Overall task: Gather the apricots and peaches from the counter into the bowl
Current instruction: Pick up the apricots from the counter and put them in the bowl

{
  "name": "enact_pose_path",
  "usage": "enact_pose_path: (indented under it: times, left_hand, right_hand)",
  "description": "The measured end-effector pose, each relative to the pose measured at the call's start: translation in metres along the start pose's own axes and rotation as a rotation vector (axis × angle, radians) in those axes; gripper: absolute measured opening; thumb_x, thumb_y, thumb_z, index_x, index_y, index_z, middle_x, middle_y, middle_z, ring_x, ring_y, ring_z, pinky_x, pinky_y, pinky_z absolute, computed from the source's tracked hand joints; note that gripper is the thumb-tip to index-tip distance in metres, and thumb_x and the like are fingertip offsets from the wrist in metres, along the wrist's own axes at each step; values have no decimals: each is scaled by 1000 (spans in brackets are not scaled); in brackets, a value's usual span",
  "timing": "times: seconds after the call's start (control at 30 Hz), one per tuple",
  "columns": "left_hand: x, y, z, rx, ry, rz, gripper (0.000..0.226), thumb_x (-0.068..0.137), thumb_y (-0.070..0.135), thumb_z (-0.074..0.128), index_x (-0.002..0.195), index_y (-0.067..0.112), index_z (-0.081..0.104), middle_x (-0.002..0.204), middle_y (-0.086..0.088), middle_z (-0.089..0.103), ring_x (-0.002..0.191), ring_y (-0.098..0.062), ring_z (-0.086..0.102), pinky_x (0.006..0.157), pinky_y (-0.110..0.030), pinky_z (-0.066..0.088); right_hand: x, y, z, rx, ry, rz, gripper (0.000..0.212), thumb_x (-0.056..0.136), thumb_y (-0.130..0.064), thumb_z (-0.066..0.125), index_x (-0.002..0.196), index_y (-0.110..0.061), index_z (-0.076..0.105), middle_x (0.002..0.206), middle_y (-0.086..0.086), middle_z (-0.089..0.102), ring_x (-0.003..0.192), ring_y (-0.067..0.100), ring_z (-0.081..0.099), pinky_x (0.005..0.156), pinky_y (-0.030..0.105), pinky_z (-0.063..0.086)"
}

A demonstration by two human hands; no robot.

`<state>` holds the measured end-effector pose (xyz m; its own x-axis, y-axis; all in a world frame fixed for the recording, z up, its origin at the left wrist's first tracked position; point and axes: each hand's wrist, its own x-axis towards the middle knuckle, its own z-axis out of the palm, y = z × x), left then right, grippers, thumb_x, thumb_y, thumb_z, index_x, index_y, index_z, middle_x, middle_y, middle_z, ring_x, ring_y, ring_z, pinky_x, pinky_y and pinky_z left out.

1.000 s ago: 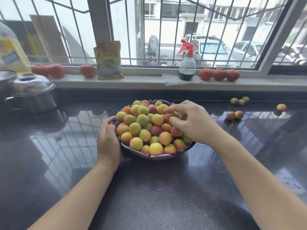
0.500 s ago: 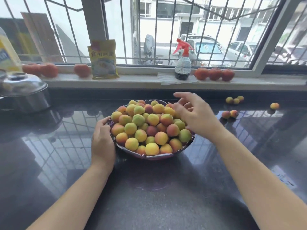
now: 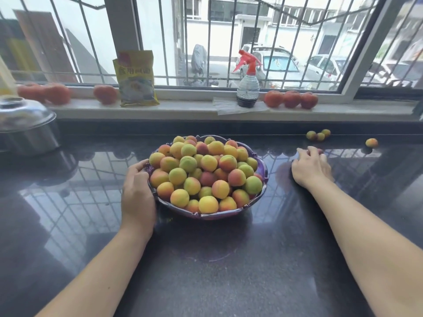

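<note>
A purple bowl (image 3: pixel 263 167) with a wavy rim sits in the middle of the dark, shiny worktop (image 3: pixel 206 271). It is piled high with little round fruits (image 3: pixel 201 172). They are yellow, orange and green, and many have a red blush on one side. The pile stands taller than the rim.

The left hand (image 3: pixel 137 195) holds the bowl on its left side. Its fingers curl up over the rim and touch the fruit at the edge.

The right hand (image 3: pixel 310 167) is out to the right of the bowl, down on the worktop. Its fingers are bent over some small reddish fruit (image 3: pixel 320 151). Only a bit of that fruit peeks out past the fingers, so I cannot tell if the hand has a grip on it or just covers it.

More fruit lies loose on the worktop. Three small ones (image 3: pixel 318 135) sit close together by the back wall, beyond the right hand. One more (image 3: pixel 371 142) lies alone farther right.

On the windowsill (image 3: pixel 194 108) there are red tomatoes (image 3: pixel 290 99) in a row on the right and more tomatoes (image 3: pixel 57 93) on the left. A yellow packet (image 3: pixel 136 77) and a spray bottle (image 3: pixel 248 84) with a red top stand between them. A shiny metal pot (image 3: pixel 27 126) with a lid sits at the far left.
</note>
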<state>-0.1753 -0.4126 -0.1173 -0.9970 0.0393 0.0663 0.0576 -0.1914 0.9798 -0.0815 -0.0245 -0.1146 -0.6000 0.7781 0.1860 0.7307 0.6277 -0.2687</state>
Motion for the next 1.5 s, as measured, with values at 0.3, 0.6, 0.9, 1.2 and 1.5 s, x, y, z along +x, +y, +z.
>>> enact_pose_path:
  times: [0.3,0.6,0.9,1.2,1.5]
  left_hand:
    - [0,1,0,17,11,8,35,86,38,44,109,40,70,117,1,73,115,-26,70,101,-60,57]
    - [1,0,0,29,28,15,33,86,39,45,108,43,70,118,1,73,117,-27,69,99,-56,58]
    - [-1,1,0,36,31,5,32,85,40,44,103,44,71,117,2,73,116,-27,69,103,-62,55]
    - [-1,1,0,26,22,8,33,84,40,45,105,42,71,119,0,73,117,-28,69,104,-63,54]
    - [-1,1,0,23,13,3,33,86,39,44,107,42,70,118,2,73,116,-27,69,103,-62,55]
  right_hand:
    - [7,13,7,269,174,-34,27,99,-21,53,124,-14,62,126,16,55,116,38,54,98,42,42]
    - [-48,-47,-70,1142,-101,-318,24,92,-10,73,115,-14,70,103,4,72,88,19,70,83,31,59]
    - [-93,-96,-58,849,-186,-446,17,87,-34,78,97,-21,71,91,-5,74,82,4,68,67,16,54]
    - [-90,-90,-60,873,-229,-487,7,90,-23,76,97,-24,74,94,-1,75,91,19,70,80,34,61]
    - [-20,-16,-36,609,236,-133,23,96,-18,56,113,-14,72,118,9,66,116,31,57,100,34,44]
